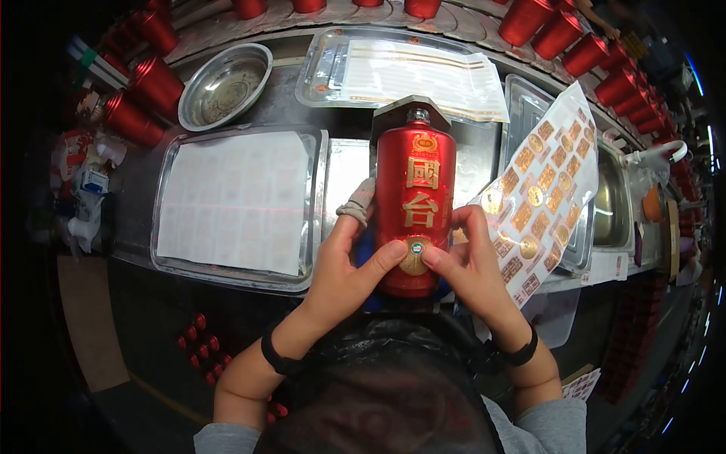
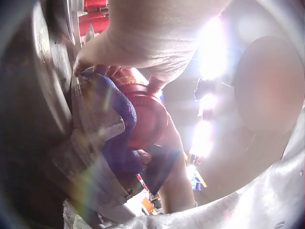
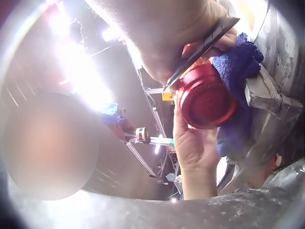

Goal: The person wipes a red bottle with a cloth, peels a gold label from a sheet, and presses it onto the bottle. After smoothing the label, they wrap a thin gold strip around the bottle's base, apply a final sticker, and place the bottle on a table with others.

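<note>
Currently, a red bottle (image 1: 414, 219) is resting against a blue cloth (image 3: 238, 62) at the near side of the metal tabletop (image 1: 130, 197), its base facing the person and its neck pointing away; its front is bearing two large gold characters (image 1: 420, 210), 國台, one above the other; a gold crest (image 1: 425, 144) is sitting above them, its fine print being too small to read. Near the base, a round gold seal (image 1: 414, 262) with a green centre is lying on the front; the left grip (image 1: 340, 257) is grasping the bottle from the left side, its thumb pressing at the seal; the right grip (image 1: 480, 272) is grasping it from the right side, its thumb likewise pressing there; a pale finger cover (image 1: 357, 204) is wrapping one finger of the left grip.

To the right, a sticker sheet (image 1: 541, 197) is showing gold discs, gold rectangles and reddish squares, their markings being too small to make out; to the left, a white sheet (image 1: 234, 200) is lying in a metal tray (image 1: 319, 166), faint rectangles showing through; a metal bowl (image 1: 225, 87) is standing behind it; red containers (image 1: 557, 34) are lining the back; the person's dark apron (image 1: 378, 401) is carrying faint reddish lettering, illegible.
</note>
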Motion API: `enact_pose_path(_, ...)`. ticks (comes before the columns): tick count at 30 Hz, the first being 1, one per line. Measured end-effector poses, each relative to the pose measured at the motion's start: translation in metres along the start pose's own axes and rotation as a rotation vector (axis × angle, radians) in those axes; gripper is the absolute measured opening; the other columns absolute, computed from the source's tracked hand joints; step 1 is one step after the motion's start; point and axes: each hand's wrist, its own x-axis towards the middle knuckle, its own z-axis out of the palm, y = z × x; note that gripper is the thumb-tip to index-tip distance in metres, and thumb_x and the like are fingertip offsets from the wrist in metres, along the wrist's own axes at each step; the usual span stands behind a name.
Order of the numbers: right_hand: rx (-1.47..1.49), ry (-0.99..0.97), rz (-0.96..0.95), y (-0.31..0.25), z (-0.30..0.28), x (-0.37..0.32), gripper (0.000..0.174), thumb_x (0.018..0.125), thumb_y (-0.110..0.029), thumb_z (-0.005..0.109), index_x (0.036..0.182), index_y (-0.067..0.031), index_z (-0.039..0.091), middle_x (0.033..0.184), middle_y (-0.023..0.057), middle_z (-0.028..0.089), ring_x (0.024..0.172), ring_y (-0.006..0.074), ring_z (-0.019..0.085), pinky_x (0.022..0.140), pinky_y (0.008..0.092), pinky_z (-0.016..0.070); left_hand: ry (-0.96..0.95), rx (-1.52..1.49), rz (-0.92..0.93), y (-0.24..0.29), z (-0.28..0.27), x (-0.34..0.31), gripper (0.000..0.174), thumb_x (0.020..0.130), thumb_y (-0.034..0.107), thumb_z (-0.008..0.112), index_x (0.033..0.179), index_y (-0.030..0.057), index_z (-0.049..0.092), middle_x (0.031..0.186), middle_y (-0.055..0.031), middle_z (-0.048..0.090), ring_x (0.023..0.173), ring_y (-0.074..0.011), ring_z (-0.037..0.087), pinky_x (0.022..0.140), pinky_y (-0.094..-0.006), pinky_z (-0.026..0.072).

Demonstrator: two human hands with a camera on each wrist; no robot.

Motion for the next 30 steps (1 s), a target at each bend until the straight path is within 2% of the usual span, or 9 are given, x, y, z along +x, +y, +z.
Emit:
enact_pose_path(6, -0.034, -0.046, 0.114, -0.005, -0.012, -0.006, 0.053, 0.086, -0.026, 0.078, 0.120, -0.0022, 0.045, 0.074, -0.0062, 0.047, 0.054, -0.0022, 0.034, 0.048, 0.0169, 0.0257, -0.006, 0.063, -0.002, -0.003, -0.008, -0.007, 0.087, 0.087, 0.021, 0.076, 0.151, -0.0066, 0.025, 0.153, -0.0199, 0.035, 0.143, -0.0253, 0.033, 0.117, -0.0368, 0.0257)
enact_pose_path(10, 0.056, 0.011, 0.098, 0.004, -0.014, -0.016, 0.056, 0.084, -0.025, 0.079, 0.124, -0.0022, 0.048, 0.068, -0.0091, 0.043, 0.052, -0.0019, 0.033, 0.048, 0.0172, 0.0234, -0.068, 0.143, 0.015, -0.004, -0.014, -0.014, 0.094, 0.082, 0.022, 0.080, 0.152, -0.0060, 0.023, 0.156, -0.0195, 0.033, 0.144, -0.0262, 0.032, 0.117, -0.0371, 0.0254)
enact_pose_path(15, -0.082, -0.018, 0.080, 0.002, -0.013, -0.020, 0.058, 0.081, -0.024, 0.082, 0.124, -0.0020, 0.049, 0.073, -0.0076, 0.043, 0.053, -0.0015, 0.031, 0.048, 0.0174, 0.0233, -0.087, 0.176, 0.001, -0.004, -0.013, -0.015, 0.097, 0.080, 0.021, 0.082, 0.153, -0.0042, 0.023, 0.157, -0.0180, 0.031, 0.146, -0.0265, 0.030, 0.118, -0.0368, 0.0238)
enact_pose_path(24, -0.020, -0.021, 0.111, 0.001, -0.013, -0.018, 0.062, 0.077, -0.023, 0.085, 0.124, -0.0014, 0.049, 0.088, -0.0035, 0.048, 0.054, -0.0008, 0.032, 0.047, 0.0174, 0.0261, -0.099, 0.136, 0.005, -0.005, -0.014, -0.014, 0.098, 0.080, 0.020, 0.081, 0.153, -0.0042, 0.021, 0.157, -0.0184, 0.030, 0.146, -0.0270, 0.029, 0.119, -0.0375, 0.0233)
enact_pose_path(27, -0.096, -0.051, 0.072, -0.001, -0.014, -0.018, 0.065, 0.076, -0.025, 0.086, 0.124, -0.0014, 0.048, 0.093, -0.0020, 0.049, 0.055, -0.0007, 0.033, 0.047, 0.0173, 0.0270, -0.077, 0.179, -0.011, -0.003, -0.012, -0.014, 0.098, 0.080, 0.021, 0.081, 0.153, -0.0048, 0.021, 0.156, -0.0192, 0.030, 0.146, -0.0275, 0.030, 0.118, -0.0377, 0.0237)
enact_pose_path(30, -0.101, -0.064, 0.115, -0.003, -0.015, -0.018, 0.068, 0.075, -0.028, 0.087, 0.124, -0.0017, 0.048, 0.094, -0.0017, 0.049, 0.055, -0.0006, 0.033, 0.047, 0.0172, 0.0267, -0.064, 0.154, 0.019, -0.005, -0.008, -0.012, 0.099, 0.080, 0.023, 0.081, 0.153, -0.0053, 0.021, 0.155, -0.0199, 0.032, 0.145, -0.0279, 0.031, 0.118, -0.0382, 0.0244)
